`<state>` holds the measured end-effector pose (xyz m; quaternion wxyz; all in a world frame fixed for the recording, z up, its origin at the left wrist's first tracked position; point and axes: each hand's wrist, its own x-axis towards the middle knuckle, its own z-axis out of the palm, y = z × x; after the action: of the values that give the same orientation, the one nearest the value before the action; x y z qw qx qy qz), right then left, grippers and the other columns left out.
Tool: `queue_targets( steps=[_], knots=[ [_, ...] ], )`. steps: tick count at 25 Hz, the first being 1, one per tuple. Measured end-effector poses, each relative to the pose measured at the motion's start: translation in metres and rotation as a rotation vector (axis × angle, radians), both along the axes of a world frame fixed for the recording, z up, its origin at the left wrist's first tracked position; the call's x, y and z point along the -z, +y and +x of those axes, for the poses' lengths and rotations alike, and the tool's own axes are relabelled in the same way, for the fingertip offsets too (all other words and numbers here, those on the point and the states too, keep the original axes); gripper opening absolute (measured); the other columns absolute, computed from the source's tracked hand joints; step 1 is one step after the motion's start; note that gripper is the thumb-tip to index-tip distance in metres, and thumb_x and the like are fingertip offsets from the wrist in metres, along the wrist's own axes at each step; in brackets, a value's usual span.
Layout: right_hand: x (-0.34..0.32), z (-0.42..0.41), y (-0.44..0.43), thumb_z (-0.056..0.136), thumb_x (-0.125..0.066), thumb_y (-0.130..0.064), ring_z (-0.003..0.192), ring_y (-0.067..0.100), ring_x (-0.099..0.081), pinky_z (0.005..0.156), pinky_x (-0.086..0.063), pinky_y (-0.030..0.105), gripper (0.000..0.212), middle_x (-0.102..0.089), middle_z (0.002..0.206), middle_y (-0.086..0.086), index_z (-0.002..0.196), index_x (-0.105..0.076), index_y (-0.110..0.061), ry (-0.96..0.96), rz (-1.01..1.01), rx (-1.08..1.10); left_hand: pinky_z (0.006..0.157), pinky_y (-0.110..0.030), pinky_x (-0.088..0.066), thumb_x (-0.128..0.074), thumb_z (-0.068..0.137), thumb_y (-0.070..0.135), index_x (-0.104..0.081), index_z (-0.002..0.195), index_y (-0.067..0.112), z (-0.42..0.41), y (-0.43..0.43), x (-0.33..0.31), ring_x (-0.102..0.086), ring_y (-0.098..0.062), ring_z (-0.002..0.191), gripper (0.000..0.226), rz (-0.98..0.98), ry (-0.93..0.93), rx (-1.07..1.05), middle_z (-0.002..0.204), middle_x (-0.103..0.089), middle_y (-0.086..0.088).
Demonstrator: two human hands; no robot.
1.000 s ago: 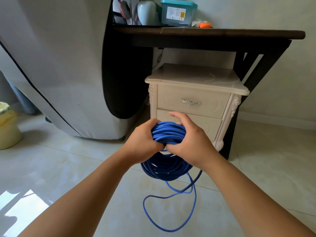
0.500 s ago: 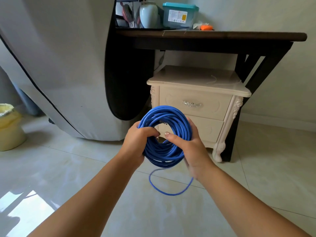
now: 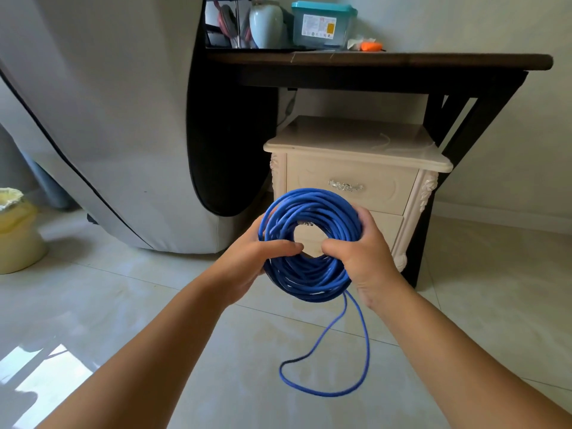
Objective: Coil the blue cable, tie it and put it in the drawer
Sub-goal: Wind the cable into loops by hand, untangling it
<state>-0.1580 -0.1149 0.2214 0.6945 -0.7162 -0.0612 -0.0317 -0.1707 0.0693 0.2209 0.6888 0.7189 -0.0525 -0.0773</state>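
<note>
Both the left hand (image 3: 252, 267) and right hand (image 3: 368, 258) grip the blue cable (image 3: 309, 274) coil's sides, fingers wrapped around its bundled turns. It looks springy and light; the dangling tail suits tying.

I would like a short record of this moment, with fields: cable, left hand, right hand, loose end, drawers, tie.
cable: blue cable wound in a round coil, held upright in front of the nightstand
left hand: left hand grips the coil's left side
right hand: right hand grips the coil's right side
loose end: one loop hangs below the coil
drawers: top drawer shut
tie: none visible
</note>
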Motion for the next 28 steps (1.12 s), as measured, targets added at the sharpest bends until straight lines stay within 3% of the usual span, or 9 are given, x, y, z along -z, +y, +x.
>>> queue_targets(
  steps=[3,5,7,9,12,16,19,23,28],
  knots=[
    [-0.006,0.003,-0.010,0.073,-0.072,-0.005,0.095,0.004,-0.061,0.070,-0.047,0.017,0.070,-0.060,0.107,-0.017,0.127,-0.046,-0.040,-0.124,-0.412,-0.047,0.101,-0.029,-0.048,-0.080,0.077,0.006,-0.025,0.152,0.040,0.000,0.000,-0.001,-0.050,-0.009,0.131,0.100,0.195,-0.153,-0.029,0.147,-0.044,0.011],
    [-0.007,0.003,-0.011,0.071,-0.070,-0.006,0.100,0.009,-0.056,0.077,-0.047,0.022,0.075,-0.056,0.113,-0.016,0.130,-0.044,-0.043,-0.206,-0.681,-0.165,0.106,-0.035,-0.046,-0.085,0.068,0.018,-0.011,0.155,0.044,0.002,-0.002,0.007,-0.039,-0.010,0.139,0.116,0.508,-0.343,0.001,0.156,-0.028,0.014],
    [-0.006,0.001,-0.008,0.069,-0.069,-0.006,0.104,0.010,-0.050,0.084,-0.045,0.026,0.078,-0.053,0.115,-0.015,0.133,-0.044,-0.044,-0.289,-0.848,-0.271,0.100,-0.035,-0.052,-0.086,0.065,0.023,-0.005,0.155,0.044,-0.001,-0.009,0.014,-0.048,-0.010,0.130,0.123,0.639,-0.415,0.046,0.151,-0.036,0.010],
    [-0.005,-0.001,-0.006,0.068,-0.068,-0.006,0.104,0.013,-0.047,0.089,-0.044,0.032,0.076,-0.054,0.111,-0.012,0.132,-0.047,-0.042,-0.372,-0.890,-0.286,0.093,-0.030,-0.055,-0.087,0.068,0.021,-0.017,0.155,0.037,-0.003,-0.017,0.019,-0.058,-0.007,0.114,0.113,0.661,-0.455,-0.015,0.135,-0.051,0.010],
    [-0.004,-0.003,-0.006,0.069,-0.068,-0.005,0.104,0.012,-0.046,0.088,-0.044,0.029,0.075,-0.052,0.108,-0.017,0.132,-0.046,-0.040,-0.423,-0.819,-0.236,0.082,-0.025,-0.057,-0.084,0.068,0.014,-0.048,0.133,0.027,-0.004,-0.023,0.016,-0.063,-0.005,0.093,0.075,0.656,-0.516,-0.166,0.109,-0.063,0.011],
    [-0.009,0.001,-0.012,0.071,-0.073,-0.010,0.106,0.005,-0.053,0.084,-0.046,0.020,0.074,-0.051,0.119,-0.017,0.129,-0.044,-0.044,-0.288,-0.689,-0.244,0.069,-0.021,-0.056,-0.082,0.067,0.008,-0.058,0.108,0.022,-0.004,-0.025,0.010,-0.066,-0.007,0.079,0.049,0.519,-0.407,-0.218,0.090,-0.067,0.008],
    [-0.014,0.005,-0.020,0.074,-0.079,-0.011,0.102,0.000,-0.063,0.084,-0.054,0.019,0.068,-0.060,0.121,-0.017,0.127,-0.053,-0.044,-0.119,-0.456,-0.342,0.068,-0.031,-0.060,-0.080,0.065,0.002,-0.060,0.104,0.021,-0.001,-0.024,0.009,-0.069,-0.014,0.077,0.048,0.381,-0.290,-0.256,0.087,-0.069,0.002],
    [-0.010,0.009,-0.027,0.075,-0.081,-0.009,0.107,0.009,-0.067,0.089,-0.053,0.024,0.076,-0.068,0.121,-0.009,0.138,-0.047,-0.038,0.050,-0.171,-0.407,0.060,-0.028,-0.054,-0.076,0.064,-0.005,-0.062,0.100,0.017,0.003,-0.018,0.006,-0.066,-0.017,0.067,0.045,0.120,-0.146,-0.336,0.082,-0.069,-0.004],
    [-0.005,0.011,-0.022,0.066,-0.080,-0.017,0.114,0.016,-0.065,0.106,-0.045,0.042,0.092,-0.067,0.124,-0.005,0.145,-0.038,-0.042,0.093,0.020,-0.366,0.071,-0.042,-0.051,-0.070,0.055,0.005,-0.060,0.106,0.000,0.007,-0.015,0.006,-0.058,-0.031,0.076,0.053,-0.177,-0.045,-0.352,0.082,-0.059,-0.014]
  ],
)
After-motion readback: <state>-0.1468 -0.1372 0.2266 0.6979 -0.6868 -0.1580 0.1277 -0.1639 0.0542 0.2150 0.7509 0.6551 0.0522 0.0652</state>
